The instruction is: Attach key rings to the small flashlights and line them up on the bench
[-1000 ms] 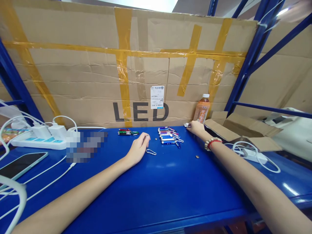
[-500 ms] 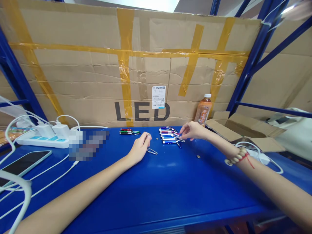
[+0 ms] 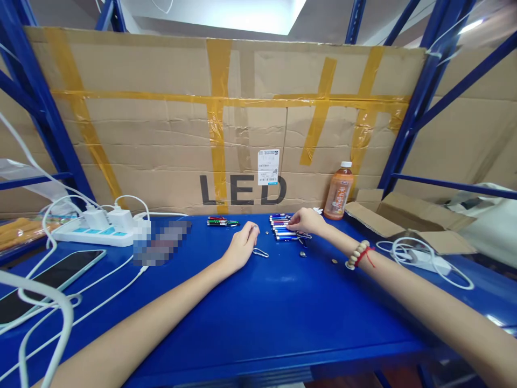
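My left hand (image 3: 241,247) is closed, thumb on top, around what appears to be a keychain flashlight. Only its silver carabiner (image 3: 260,253) shows, sticking out on the right; the body is hidden. Several slim keychain flashlights (image 3: 286,231), mostly blue and silver, lie in a row. My right hand (image 3: 307,221) reaches over that row, thumb and fingers pinched on one of them. A small round metal piece (image 3: 302,254) sits in front of the row. Similar tiny round pieces (image 3: 334,261) lie farther right and, between my hands, another small disc (image 3: 267,233).
Red and green flashlights (image 3: 222,222) lie behind my left hand. An orange drink bottle (image 3: 338,191) and an open carton (image 3: 407,215) stand at the right, with a white cable and adapter (image 3: 428,261). On the left are a power strip (image 3: 97,233), a phone (image 3: 48,280) and loose cables.
The view has tilted up and shifted left. My right hand has moved left onto the flashlight row, and a small round metal piece now shows in front. My left hand stays closed.
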`<state>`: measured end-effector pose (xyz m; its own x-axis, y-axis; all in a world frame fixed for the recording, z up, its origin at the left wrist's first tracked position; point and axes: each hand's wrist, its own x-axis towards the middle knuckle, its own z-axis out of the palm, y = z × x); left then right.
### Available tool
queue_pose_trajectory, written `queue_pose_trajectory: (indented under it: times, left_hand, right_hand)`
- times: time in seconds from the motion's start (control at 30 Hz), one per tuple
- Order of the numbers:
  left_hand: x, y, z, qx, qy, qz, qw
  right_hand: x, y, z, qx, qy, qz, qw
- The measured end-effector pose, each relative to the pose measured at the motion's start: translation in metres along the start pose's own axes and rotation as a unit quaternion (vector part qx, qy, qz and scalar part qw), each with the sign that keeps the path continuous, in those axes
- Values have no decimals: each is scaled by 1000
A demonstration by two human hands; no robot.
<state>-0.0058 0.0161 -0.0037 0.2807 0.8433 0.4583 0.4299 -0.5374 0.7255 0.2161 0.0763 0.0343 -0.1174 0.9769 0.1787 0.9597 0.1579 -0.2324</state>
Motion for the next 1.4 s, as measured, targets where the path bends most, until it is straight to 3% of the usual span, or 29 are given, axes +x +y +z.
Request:
queue_pose_trajectory:
  times: [0.23, 0.47, 0.57, 0.83, 1.03, 1.13, 1.23, 1.3, 1.4]
  left_hand:
    - [-1, -1, -1, -10, -6, 7, 1000]
    - [-1, -2, 0, -16, -3, 13, 1000]
    - [0, -1, -1, -14, -1, 8, 1000]
    - [-1, -2, 0, -13, -8, 8, 1000]
    - [0, 0, -1, -1, -4, 3, 1000]
    - [0, -2, 0, -3, -5, 7, 1000]
    - [1, -4, 0, -6, -5, 15, 1000]
    - [1, -5, 0, -7, -4, 19, 1000]
    - [1, -3, 0, -6, -5, 12, 1000]
  right_hand:
    - [-1, -5, 1, 9, 15, 0, 1000]
    - [-9, -20, -3, 44, 43, -49, 997]
    - [-4, -18, -6, 56, 59, -24, 996]
    - [-1, -8, 2, 27, -8, 8, 1000]
    - [-4, -10, 7, 50, 18, 17, 998]
    - [-13, -18, 6, 106, 9, -31, 994]
    - [-25, -29, 9, 212, -129, -149, 957]
    - [-29, -35, 11, 211, -184, -196, 940]
    - [-29, -36, 8, 142, -110, -208, 962]
